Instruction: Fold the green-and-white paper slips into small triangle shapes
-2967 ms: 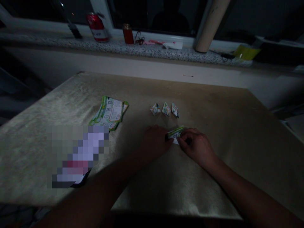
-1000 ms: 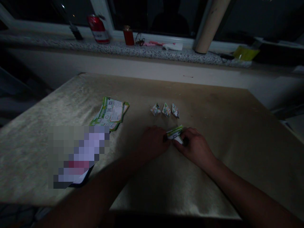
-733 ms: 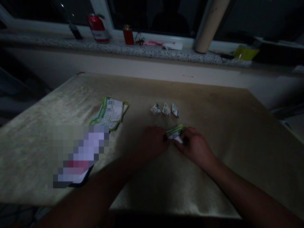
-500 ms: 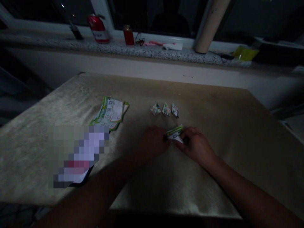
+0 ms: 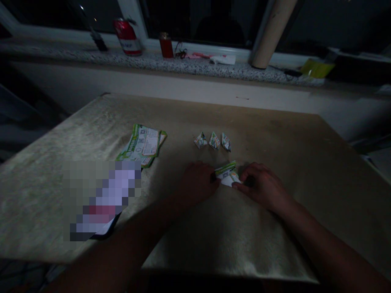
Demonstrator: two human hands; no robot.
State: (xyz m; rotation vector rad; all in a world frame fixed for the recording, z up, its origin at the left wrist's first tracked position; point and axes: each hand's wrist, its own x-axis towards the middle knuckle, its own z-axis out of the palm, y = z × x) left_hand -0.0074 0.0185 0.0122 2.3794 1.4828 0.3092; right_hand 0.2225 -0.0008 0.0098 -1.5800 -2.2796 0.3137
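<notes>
Between my hands, just above or on the table, is a small folded piece of printed paper (image 5: pixel 227 175), green along its top edge and white below. My left hand (image 5: pixel 200 181) pinches its left end, the fingertips partly in shadow. At the paper's lower right corner, my right hand (image 5: pixel 259 183) closes thumb and fingers on the edge. Beyond the hands, three small folded paper shapes stand in a row: a left one (image 5: pixel 200 140), a middle one (image 5: pixel 214 141) and a right one (image 5: pixel 226 142), all printed in white and green.
Green-and-white printed sheets (image 5: pixel 146 142) lie in a loose stack on the left of the table (image 5: pixel 290 162). A phone (image 5: pixel 106 230), its screen blurred out, lies nearer. On the windowsill (image 5: pixel 183 65) stand a red can (image 5: pixel 126 36), a red lighter-like item (image 5: pixel 166 45) and a cardboard tube (image 5: pixel 273 34).
My right hand has shifted a little to the right, and the paper's right part now shows more white and print. My left hand stays in place.
</notes>
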